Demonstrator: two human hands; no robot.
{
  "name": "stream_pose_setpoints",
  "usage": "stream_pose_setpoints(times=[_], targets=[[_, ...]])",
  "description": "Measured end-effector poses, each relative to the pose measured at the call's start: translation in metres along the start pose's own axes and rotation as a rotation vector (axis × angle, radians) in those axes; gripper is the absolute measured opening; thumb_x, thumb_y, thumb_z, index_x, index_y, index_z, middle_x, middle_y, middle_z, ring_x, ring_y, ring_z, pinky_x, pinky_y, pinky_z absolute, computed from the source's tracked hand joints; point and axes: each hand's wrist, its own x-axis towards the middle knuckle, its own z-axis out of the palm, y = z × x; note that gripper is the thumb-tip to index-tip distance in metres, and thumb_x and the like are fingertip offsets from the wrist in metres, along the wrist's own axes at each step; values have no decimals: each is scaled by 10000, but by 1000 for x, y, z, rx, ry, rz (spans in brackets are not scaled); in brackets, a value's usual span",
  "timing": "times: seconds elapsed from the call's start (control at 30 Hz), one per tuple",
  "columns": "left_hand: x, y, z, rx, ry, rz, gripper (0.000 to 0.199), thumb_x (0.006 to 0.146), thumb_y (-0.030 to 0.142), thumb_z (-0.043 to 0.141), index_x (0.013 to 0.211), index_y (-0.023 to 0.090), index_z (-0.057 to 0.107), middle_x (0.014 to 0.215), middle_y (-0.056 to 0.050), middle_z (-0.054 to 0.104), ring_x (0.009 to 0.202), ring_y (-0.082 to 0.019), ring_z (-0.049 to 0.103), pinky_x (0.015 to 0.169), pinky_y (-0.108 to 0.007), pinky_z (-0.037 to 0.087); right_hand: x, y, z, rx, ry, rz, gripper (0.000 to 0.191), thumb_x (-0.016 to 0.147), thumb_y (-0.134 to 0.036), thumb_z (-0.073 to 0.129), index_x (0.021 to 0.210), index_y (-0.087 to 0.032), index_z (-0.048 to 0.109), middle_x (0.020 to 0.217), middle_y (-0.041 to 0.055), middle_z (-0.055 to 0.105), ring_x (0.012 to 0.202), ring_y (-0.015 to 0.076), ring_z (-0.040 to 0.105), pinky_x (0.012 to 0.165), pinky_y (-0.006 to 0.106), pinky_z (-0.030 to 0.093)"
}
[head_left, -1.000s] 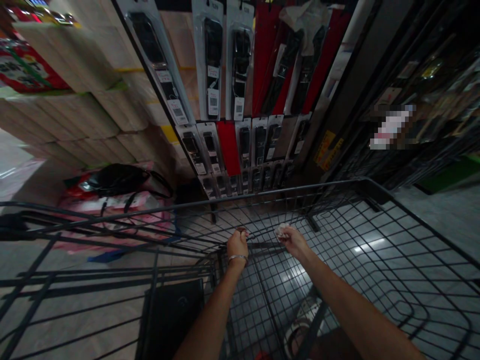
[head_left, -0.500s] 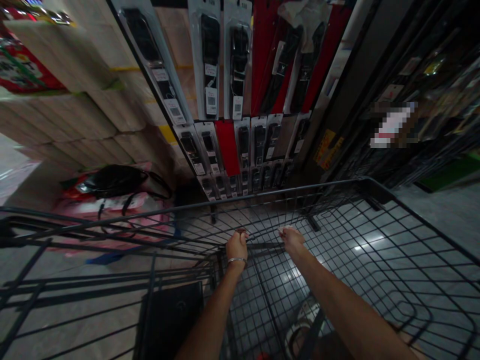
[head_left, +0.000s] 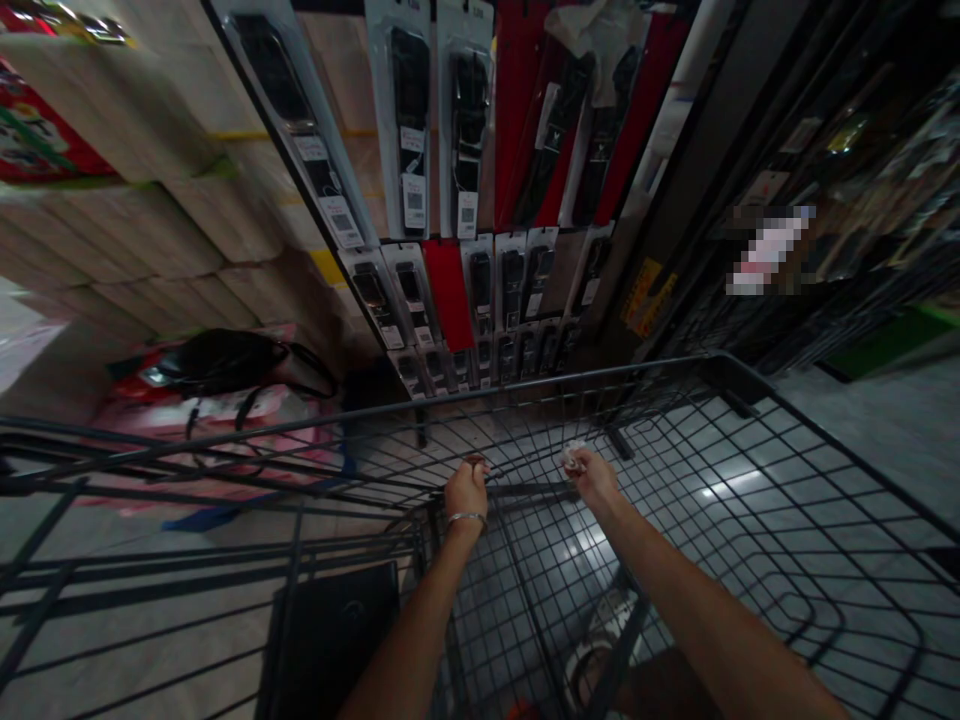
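My left hand (head_left: 466,488), with a thin bracelet at the wrist, is closed in a pinch on something small and brownish that I cannot make out. To its right, my right hand (head_left: 592,474) has its fingers closed on a small whitish, crumpled-looking item (head_left: 574,456). A gap separates the two hands. Both are over the black wire cart (head_left: 525,560), whose mesh shows around and beneath them.
Packaged belts (head_left: 409,110) hang on a rack beyond the cart. Wrapped bundles (head_left: 112,110) are stacked at left, above a black bag (head_left: 217,362) on pink packages. A dark panel (head_left: 330,630) stands at the lower left. A shoe (head_left: 611,620) shows through the mesh.
The whitish item at my right hand shows more clearly, and that hand has shifted slightly right. My left hand stays closed, a little further left. The background has shifted slightly left.
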Motion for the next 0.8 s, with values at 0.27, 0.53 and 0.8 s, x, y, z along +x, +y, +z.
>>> stream_pose_setpoints(times=[0.27,0.53,0.8], targets=[[-3,-1,-1,0,-4,15,261,873,198,390,815,214,644,877,-52,736,860,-184,665,802,-286,448,6,15,2,-34,143,-64,257,483,-40,650,561,-193,460,472,-74,541,428,97,547,423,201,478],[-3,2,1,18,-8,-10,253,879,213,389,808,220,632,862,-45,732,842,-188,662,786,-291,440,6,14,20,-22,123,-52,269,479,-1,594,570,-210,451,467,-89,516,449,110,552,436,218,493],[-2,6,-3,-9,-16,-10,238,875,192,396,804,217,622,864,-44,728,850,-179,660,802,-282,443,4,-2,0,-45,-101,-55,155,540,-42,575,591,-175,514,537,-8,606,499,132,602,460,230,505]])
